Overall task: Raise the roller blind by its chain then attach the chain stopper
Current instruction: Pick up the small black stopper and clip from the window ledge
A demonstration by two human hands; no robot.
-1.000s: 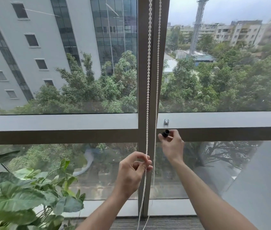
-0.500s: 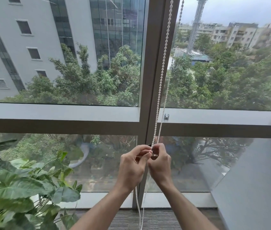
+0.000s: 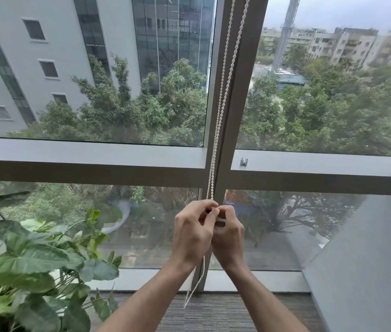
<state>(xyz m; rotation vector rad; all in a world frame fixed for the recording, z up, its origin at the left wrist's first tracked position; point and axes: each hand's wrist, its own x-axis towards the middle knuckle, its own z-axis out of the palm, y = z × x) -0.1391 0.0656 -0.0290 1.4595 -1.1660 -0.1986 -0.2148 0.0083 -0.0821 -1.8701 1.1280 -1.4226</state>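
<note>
Fingers (image 3: 210, 218) of both hands pinched together around the white beaded chain (image 3: 223, 97), two taut strands above.

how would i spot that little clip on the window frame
Find the vertical window post in the middle, then the horizontal rail crossing it. The small grey clip sits on that rail, right of the bead chain, the only fitting there.

The bead chain (image 3: 223, 92) is white, its two strands hanging close together down the vertical window post (image 3: 237, 92), slanting slightly leftward as they descend; both strands run into pinched fingertips (image 3: 213, 213) just below the horizontal frame bar (image 3: 94, 164); its bottom loop dangles slack near the floor; the chain stopper is hidden.
</note>
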